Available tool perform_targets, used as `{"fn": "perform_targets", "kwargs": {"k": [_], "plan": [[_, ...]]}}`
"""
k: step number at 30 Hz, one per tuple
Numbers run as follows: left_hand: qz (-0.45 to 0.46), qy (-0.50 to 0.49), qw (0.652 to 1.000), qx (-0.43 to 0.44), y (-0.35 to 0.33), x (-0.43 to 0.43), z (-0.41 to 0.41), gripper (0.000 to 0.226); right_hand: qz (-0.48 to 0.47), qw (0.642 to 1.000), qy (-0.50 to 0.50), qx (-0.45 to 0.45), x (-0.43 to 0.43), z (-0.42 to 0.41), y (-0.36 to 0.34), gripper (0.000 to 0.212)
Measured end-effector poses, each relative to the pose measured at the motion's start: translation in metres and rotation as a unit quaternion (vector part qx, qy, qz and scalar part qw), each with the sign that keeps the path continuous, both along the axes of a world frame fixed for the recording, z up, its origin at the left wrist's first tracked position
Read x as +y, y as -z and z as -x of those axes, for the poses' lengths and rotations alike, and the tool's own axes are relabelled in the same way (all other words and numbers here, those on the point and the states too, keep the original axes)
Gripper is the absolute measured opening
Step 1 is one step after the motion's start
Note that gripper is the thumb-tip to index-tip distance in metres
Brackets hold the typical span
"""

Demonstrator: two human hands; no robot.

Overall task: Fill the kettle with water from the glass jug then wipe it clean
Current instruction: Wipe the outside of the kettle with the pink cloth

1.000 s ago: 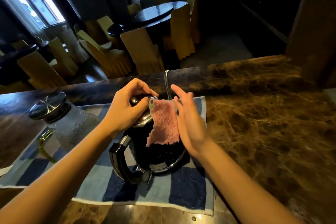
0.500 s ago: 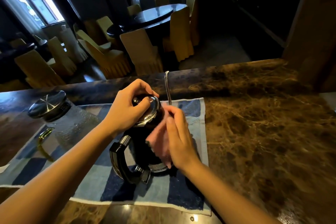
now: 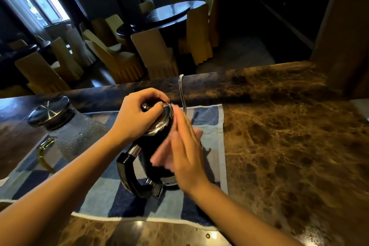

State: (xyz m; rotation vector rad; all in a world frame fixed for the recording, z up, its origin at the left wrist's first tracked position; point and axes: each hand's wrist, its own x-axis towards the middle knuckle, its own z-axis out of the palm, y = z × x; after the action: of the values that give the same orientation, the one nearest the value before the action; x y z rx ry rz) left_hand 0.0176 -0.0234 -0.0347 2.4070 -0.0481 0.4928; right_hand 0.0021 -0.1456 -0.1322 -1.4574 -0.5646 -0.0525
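We look down on a brown marbled counter (image 3: 289, 146) that fills the lower half of the frame. A blue checked towel (image 3: 99, 195) is spread over its left and centre.

Our left hand (image 3: 137, 118) comes in from the lower left with the wrist bent. Its grip is clenched on top of the kettle (image 3: 153, 142), the fingers curled round the dark knob of the shiny lid (image 3: 162, 121). Our right hand (image 3: 185, 158) enters from the lower right, and its grip is released. The fingers lie straight and together, flat against the kettle's right side, pressing a pink cloth (image 3: 161, 159) onto it. The cloth shows only as a blur.

The kettle stands on the towel at the centre of the frame. Its body is black, its black handle (image 3: 127, 173) faces us, and a thin curved metal spout (image 3: 182, 94) rises on the far side. At middle left the glass jug (image 3: 79, 136) stands on the towel, apart from the kettle. It has a pebbled clear wall, a metal cap (image 3: 49, 113) and a yellowish handle.
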Motion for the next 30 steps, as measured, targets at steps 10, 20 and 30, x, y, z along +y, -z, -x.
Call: {"fn": "perform_targets", "kwargs": {"k": [10, 20, 30], "plan": [[-0.003, -0.031, 0.999, 0.006, -0.001, -0.002, 0.001, 0.022, 0.1, 0.981, 0.078, 0.145, -0.011, 0.006, 0.043, 0.066], [0.009, -0.083, 0.996, -0.003, 0.001, -0.011, 0.003, 0.018, 0.093, 0.987, 0.085, 0.096, 0.0, -0.026, 0.008, 0.049], [0.019, -0.102, 0.995, -0.005, 0.001, -0.013, 0.003, 0.018, 0.061, 0.997, 0.047, 0.028, 0.015, 0.057, 0.003, 0.072]]}}
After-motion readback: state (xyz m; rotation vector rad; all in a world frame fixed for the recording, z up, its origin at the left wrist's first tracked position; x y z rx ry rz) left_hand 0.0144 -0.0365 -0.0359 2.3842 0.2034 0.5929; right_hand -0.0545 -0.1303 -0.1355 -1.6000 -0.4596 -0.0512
